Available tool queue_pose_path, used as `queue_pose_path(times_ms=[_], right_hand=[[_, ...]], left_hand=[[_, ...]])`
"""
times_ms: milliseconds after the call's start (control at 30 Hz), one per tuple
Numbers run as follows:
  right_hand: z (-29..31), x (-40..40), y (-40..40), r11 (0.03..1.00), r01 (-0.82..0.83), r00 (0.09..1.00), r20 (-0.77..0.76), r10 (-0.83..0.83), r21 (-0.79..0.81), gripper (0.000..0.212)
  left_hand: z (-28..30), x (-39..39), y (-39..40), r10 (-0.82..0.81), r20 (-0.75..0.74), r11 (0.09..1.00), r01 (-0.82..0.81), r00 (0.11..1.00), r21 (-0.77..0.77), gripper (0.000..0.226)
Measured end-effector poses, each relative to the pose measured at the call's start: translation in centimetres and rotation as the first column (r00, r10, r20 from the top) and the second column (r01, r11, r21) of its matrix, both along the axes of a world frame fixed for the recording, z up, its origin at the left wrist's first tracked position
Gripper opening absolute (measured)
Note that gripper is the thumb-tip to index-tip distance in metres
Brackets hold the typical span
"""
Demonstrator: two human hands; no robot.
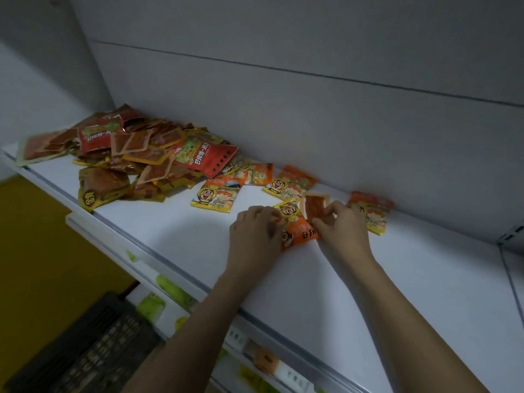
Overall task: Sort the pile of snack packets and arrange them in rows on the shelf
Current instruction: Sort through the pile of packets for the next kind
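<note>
Two bare, sleeveless forearms

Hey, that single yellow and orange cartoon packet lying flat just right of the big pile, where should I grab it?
Pinch the yellow cartoon packet at its near bottom seam, coming from the shelf front; it lies flat, clear of neighbours there.

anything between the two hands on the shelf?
Head view: an orange cartoon-face snack packet lies between left hand and right hand, both gripping it. The right hand also pinches a clear-window packet.

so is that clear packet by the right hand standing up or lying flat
Standing up: the clear packet is on edge, leaning toward the wall, pinched by the right hand.
</note>
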State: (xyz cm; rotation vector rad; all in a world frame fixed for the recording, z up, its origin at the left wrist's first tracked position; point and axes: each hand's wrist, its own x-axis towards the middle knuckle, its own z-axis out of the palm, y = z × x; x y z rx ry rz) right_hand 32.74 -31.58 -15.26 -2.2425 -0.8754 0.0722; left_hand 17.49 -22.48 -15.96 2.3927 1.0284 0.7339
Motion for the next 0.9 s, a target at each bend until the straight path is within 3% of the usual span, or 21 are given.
queue_pose_path(times_ms=[167, 267, 400, 500, 567, 700, 800, 900], right_hand=[[0.7, 0.4, 0.0, 0.998, -0.013, 0.983, -0.183, 0.024, 0.062, 0.022], [0.6, 1.3, -0.3, 0.993, 0.034, 0.976, -0.216, -0.009, 0.114, 0.02], [1.1, 2.2, -1.4, 0.943, 0.129, 0.952, -0.303, -0.032, 0.306, 0.027], [2.4, 1.1, -1.6, 0.853, 0.17, 0.913, -0.405, 0.053, 0.494, 0.029], [3.4, -1.0, -1.2, 0.808, 0.139, 0.848, -0.489, 0.202, 0.573, 0.026], [3.9, -4.7, 0.7, 0.811, 0.006, 0.662, -0.61, 0.436, 0.585, 0.024], [4.5, -6.2, 2.2, 0.847, -0.174, 0.663, -0.576, 0.478, 0.502, 0.024], [5.4, -7.3, 3.6, 0.846, -0.263, 0.659, -0.555, 0.508, 0.463, 0.024]], left_hand=[[-0.5, 0.0, 0.8, -0.016, 0.051, 1.0, 0.017, 0.999, -0.013, 0.038], [-0.8, 0.2, 1.1, -0.03, 0.099, 0.998, 0.036, 0.995, -0.059, 0.037], [-1.2, 0.0, 1.1, -0.019, 0.159, 0.995, 0.034, 0.987, -0.09, 0.042], [-0.8, -0.5, 0.8, 0.025, 0.299, 0.995, 0.005, 0.954, -0.102, 0.037], [0.0, -1.2, 0.2, 0.056, 0.429, 0.991, 0.002, 0.902, -0.133, 0.037], [1.0, -2.1, -0.5, 0.127, 0.536, 0.923, 0.098, 0.834, -0.371, 0.038], [1.9, -2.4, -0.8, 0.195, 0.652, 0.872, 0.175, 0.732, -0.457, 0.039], [3.0, -3.5, 0.0, 0.312, 0.693, 0.82, 0.184, 0.65, -0.542, 0.022]])
